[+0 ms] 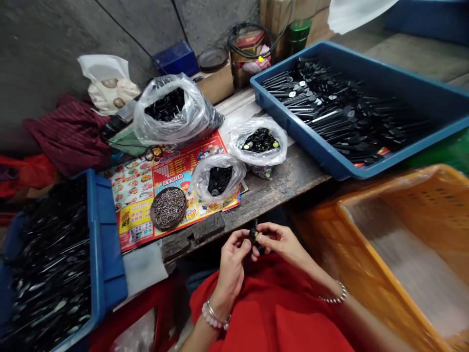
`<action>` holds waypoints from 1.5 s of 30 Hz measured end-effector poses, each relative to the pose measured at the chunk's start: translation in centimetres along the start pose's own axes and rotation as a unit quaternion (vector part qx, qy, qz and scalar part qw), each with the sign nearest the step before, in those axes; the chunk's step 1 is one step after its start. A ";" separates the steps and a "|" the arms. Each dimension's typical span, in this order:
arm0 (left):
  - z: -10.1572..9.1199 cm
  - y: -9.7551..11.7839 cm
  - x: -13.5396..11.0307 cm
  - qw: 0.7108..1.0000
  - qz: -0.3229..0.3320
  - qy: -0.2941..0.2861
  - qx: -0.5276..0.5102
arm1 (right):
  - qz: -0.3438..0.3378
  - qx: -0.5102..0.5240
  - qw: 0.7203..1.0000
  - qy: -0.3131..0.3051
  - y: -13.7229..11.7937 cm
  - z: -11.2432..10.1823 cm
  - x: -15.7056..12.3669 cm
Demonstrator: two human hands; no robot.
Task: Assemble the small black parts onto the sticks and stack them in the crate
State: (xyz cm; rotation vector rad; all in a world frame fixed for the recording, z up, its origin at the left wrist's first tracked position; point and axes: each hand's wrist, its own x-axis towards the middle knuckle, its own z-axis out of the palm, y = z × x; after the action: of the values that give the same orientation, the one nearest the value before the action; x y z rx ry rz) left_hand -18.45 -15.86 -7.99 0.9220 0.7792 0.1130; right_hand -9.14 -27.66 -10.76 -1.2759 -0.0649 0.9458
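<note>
L hand (pixel 232 266) and R hand (pixel 282 242) were close together over red cloth (pixel 271 305) on the lap, both grips clamped on a small blk plastic part (pixel 252 233), partly hidden by fingers so exact shape unclear. Part sat betw the hands, just in front of wooden bench (pixel 278 188); long axis ran roughly upright w/ slight tilt. R fingertips (pixel 263 233) pinched near top end, L hand sat lower and looked nearer the stem, though can't be sure. Blue tray (pixel 106 254) of blk shiny pieces was on the L side, 2nd blue tray (pixel 278 66) of long blk pins lay on bench, ahead and to the R. Orange plastic crate (pixel 388 193) was just beyond R forearm. Clear bags of blk parts (pixel 260 142) and a round dish of screws (pixel 168 208) sat on bench, dish on a printed flyer (pixel 135 195)
</note>
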 end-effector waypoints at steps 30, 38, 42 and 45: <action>-1.2 0.3 -0.4 0.949 0.119 -0.013 0.292 | 0.020 0.078 0.993 0.087 -0.5 1.0 -0.2; -0.7 0.5 -0.6 0.966 0.114 -0.009 0.231 | -0.051 -0.021 0.998 0.000 0.7 1.3 -0.8; -0.7 0.1 -0.7 0.968 0.113 -0.022 0.221 | -0.096 -0.100 0.990 -0.020 0.8 1.5 -1.2; -0.7 -0.3 -0.8 0.971 0.112 -0.035 0.210 | -0.114 -0.133 0.984 -0.037 0.8 1.3 -1.2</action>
State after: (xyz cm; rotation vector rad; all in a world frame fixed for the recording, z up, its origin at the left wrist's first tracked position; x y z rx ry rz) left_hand -19.55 -15.87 -8.08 1.4096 0.6424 0.1137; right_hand -11.08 -27.46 -10.47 -1.4428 -0.3994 0.8041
